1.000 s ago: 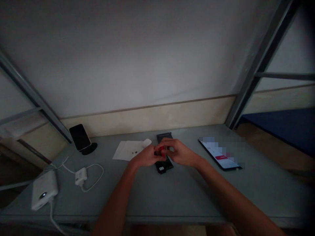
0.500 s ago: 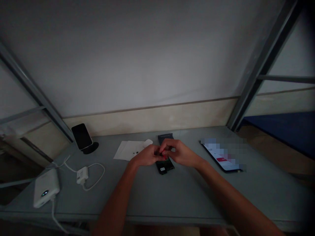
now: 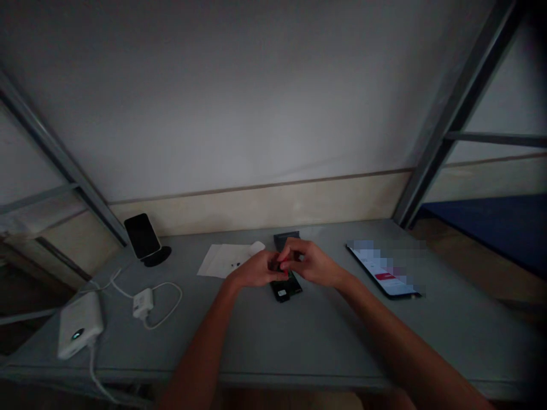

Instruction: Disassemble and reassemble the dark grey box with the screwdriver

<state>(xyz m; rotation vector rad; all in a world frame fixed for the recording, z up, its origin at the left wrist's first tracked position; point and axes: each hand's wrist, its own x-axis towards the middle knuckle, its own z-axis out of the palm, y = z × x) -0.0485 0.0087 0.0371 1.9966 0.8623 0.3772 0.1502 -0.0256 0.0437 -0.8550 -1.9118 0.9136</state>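
Over the middle of the table, my left hand [image 3: 256,269] and my right hand [image 3: 310,262] meet with bent, closed fingers. A small red tool [image 3: 286,274] is pinched in my right fingertips; its full shape is hidden. My left thumb and fingers close round the same spot, and what they grip cannot be made out. Directly beneath lies a flat black device [image 3: 282,292] with a green area and a white label, partly covered by the hands. Behind them is a dark flat piece [image 3: 285,236] with faint lettering.
White paper [image 3: 217,260] with several tiny dark bits lies left of my hands. A tablet with a lit screen [image 3: 387,273] is on the right. On the left are a phone on a stand [image 3: 142,235], a white adapter with cable [image 3: 143,303] and a white power bank [image 3: 81,327].
My right hand has shifted very slightly and more of the red tool shows between the fingers. Both hands stay over the black device.
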